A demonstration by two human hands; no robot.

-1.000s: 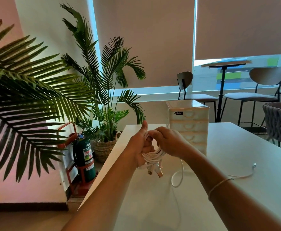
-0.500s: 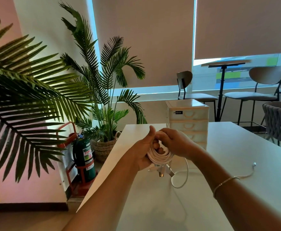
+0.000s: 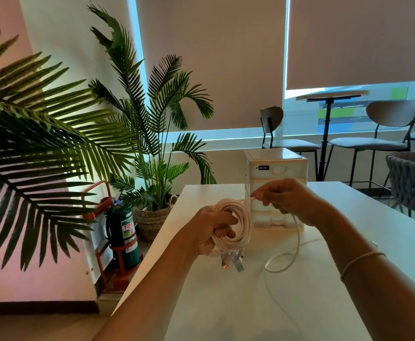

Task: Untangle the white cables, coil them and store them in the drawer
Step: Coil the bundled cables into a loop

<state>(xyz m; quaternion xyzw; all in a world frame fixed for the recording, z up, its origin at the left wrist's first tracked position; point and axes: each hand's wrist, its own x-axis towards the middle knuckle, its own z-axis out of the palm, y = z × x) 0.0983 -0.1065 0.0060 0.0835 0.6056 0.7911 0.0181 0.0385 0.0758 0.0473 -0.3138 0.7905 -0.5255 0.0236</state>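
White cable coil in left hand; strand in right hand.

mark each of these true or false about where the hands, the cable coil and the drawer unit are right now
1. The left hand grips the cable coil. True.
2. The right hand is flat on the table. False: it is raised, pinching a strand of cable.
3. The drawer unit has a drawer pulled open. False: none looks pulled out.
4. Connector ends hang below the coil. True.
5. A loose loop of cable lies on the table. True.
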